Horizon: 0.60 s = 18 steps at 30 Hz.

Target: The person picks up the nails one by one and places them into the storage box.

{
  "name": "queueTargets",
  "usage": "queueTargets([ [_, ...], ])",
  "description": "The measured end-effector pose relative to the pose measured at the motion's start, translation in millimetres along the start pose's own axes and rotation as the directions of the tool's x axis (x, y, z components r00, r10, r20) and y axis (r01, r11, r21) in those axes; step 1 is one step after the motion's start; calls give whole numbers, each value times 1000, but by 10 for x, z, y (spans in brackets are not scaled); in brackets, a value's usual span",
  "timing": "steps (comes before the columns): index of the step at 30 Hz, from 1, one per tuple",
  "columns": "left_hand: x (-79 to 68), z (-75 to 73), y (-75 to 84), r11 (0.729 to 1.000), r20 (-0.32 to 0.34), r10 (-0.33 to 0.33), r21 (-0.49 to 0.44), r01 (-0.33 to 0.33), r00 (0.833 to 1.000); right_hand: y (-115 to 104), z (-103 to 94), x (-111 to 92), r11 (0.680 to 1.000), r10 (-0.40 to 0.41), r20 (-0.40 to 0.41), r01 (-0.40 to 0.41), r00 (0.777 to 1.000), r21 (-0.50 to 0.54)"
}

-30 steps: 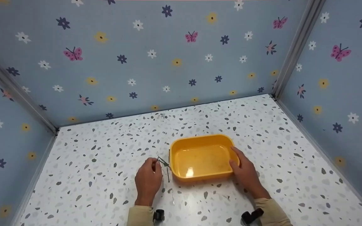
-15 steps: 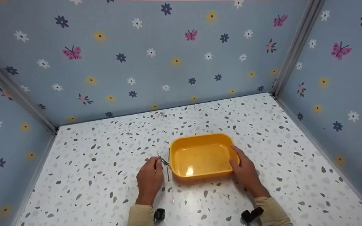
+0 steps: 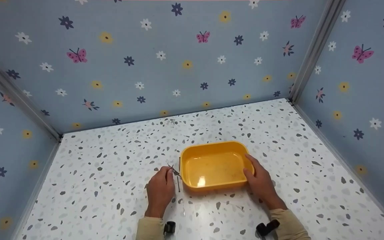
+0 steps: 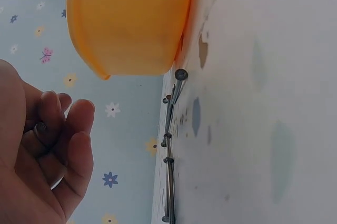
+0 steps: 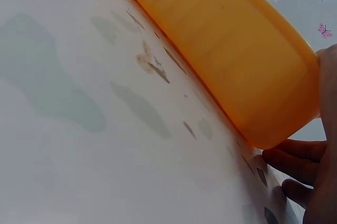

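A yellow plastic tub (image 3: 217, 166) with rounded corners stands on the speckled table, nothing in it. My right hand (image 3: 262, 183) grips its right end, thumb over the rim and fingers along the outside wall. Left of the tub, my left hand (image 3: 160, 190) has its fingers curled in. One nail's head (image 4: 40, 126) shows between those fingers in the left wrist view; the rest of that nail is hidden. Several dark metal nails (image 4: 169, 150) lie on the table between the left hand and the tub, some crossing each other close to the tub's wall.
The white speckled table (image 3: 112, 160) is bounded at the back and both sides by blue flowered panels (image 3: 158, 73). Grey metal posts (image 3: 312, 53) stand at the rear corners. A small dark strapped device (image 3: 169, 228) sits at each wrist.
My left hand has shifted slightly right, toward the tub, and the nails by its fingertips lie differently. The right hand and the tub stay put.
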State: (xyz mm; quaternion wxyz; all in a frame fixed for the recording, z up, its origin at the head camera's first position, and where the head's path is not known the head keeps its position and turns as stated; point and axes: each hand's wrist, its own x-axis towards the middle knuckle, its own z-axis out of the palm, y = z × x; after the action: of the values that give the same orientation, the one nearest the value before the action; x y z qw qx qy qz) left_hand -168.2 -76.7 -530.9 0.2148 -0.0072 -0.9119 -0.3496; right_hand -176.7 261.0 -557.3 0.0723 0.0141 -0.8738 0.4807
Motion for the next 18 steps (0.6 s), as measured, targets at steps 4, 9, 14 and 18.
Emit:
queueTargets([
  [4, -4, 2, 6, 1000, 3, 4, -2, -4, 1000, -1, -2, 0, 1000, -12, -6, 12, 1000, -6],
  [9, -4, 0, 16, 1000, -2, 2, 2, -2, 1000, -5, 1, 5, 1000, -7, -5, 6, 1000, -19],
  [14, 12, -6, 25, 1000, -11, 19, -2, -19, 1000, -9, -2, -3, 1000, 7, -3, -7, 1000, -16],
  [18, 21, -21, 47, 998, -13, 55, -20, -56, 998, -14, -2, 5, 1000, -8, -2, 8, 1000, -11],
])
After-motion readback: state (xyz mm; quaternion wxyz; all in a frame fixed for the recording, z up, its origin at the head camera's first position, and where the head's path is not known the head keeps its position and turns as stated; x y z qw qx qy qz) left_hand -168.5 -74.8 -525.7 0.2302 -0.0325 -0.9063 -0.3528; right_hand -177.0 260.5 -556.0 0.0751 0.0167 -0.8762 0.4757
